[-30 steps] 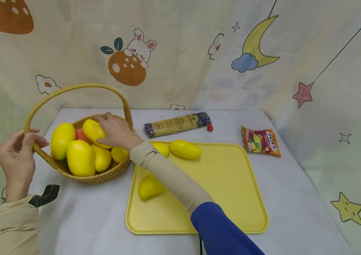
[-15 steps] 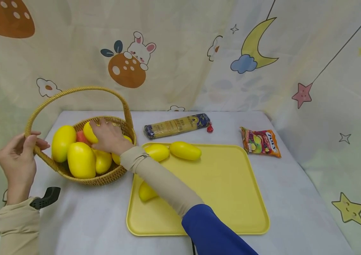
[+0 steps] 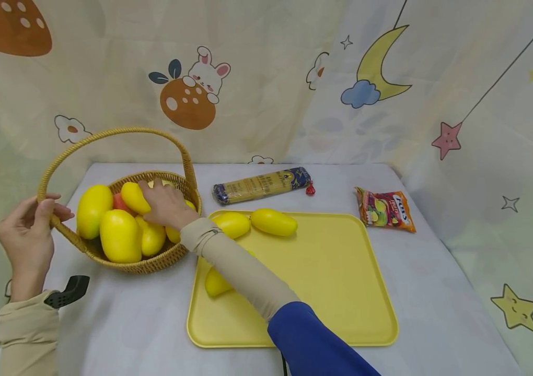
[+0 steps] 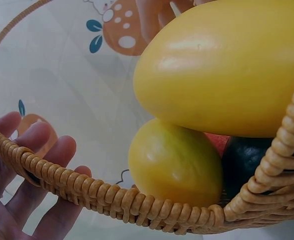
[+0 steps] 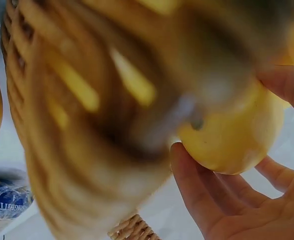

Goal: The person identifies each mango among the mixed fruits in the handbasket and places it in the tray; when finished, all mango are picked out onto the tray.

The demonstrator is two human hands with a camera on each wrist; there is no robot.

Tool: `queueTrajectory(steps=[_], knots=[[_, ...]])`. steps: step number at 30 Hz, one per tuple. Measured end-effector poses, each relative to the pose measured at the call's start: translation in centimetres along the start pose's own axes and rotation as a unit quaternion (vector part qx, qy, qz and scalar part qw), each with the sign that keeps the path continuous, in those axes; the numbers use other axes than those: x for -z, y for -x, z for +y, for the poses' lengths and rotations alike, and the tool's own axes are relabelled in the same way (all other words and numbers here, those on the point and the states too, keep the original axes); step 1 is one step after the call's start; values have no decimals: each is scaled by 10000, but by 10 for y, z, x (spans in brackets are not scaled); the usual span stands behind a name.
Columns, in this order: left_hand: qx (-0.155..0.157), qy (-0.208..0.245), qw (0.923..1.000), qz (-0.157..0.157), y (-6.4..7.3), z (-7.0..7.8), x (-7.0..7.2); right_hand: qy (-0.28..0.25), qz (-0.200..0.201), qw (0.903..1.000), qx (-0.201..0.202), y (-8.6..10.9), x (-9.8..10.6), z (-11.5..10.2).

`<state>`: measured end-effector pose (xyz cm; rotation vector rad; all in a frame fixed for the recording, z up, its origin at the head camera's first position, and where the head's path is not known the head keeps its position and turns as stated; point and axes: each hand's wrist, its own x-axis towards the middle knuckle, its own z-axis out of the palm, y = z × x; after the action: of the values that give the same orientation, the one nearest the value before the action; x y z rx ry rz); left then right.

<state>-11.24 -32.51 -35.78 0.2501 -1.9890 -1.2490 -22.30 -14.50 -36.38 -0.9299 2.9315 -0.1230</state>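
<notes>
On the left, my left hand (image 3: 26, 235) grips the wicker basket (image 3: 144, 266) near the foot of its arched handle, thumb in front. In the left wrist view its fingers (image 4: 62, 150) lie along the woven edge. My right hand (image 3: 167, 203) reaches into the basket and holds a yellow mango (image 3: 135, 197). The right wrist view shows fingers and thumb around this mango (image 5: 236, 135), with a dark stem spot. Other large yellow fruits (image 3: 119, 237) and a red fruit (image 3: 119, 202) fill the basket. A dark green fruit (image 4: 246, 162) shows low inside.
Right of the basket lies a yellow tray (image 3: 332, 287) with yellow mangoes (image 3: 273, 222) on it, partly under the right forearm. Behind it are a long noodle pack (image 3: 262, 185) and a small red item (image 3: 311, 189). A snack bag (image 3: 385, 210) lies at the right.
My right hand has shifted left and slightly toward me over the basket, fingers around the mango. A paler yellow fruit shows behind the fingers. The left hand keeps its hold.
</notes>
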Motion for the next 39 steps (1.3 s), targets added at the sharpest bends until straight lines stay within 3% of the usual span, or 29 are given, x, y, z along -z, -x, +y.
queueTrajectory(steps=[8,21,30,39], knots=[[-52,29,10000,-13,1,0,0,-98,40,9998,197,7,10,9],[32,-28,10000,-21,0,0,1,-156,71,9987,487,38,26,44],[-208,-3,9998,-57,1,2,-1,-450,414,9956,703,76,37,79],[-228,70,9997,-39,0,2,0,-684,764,9919,745,117,42,118]])
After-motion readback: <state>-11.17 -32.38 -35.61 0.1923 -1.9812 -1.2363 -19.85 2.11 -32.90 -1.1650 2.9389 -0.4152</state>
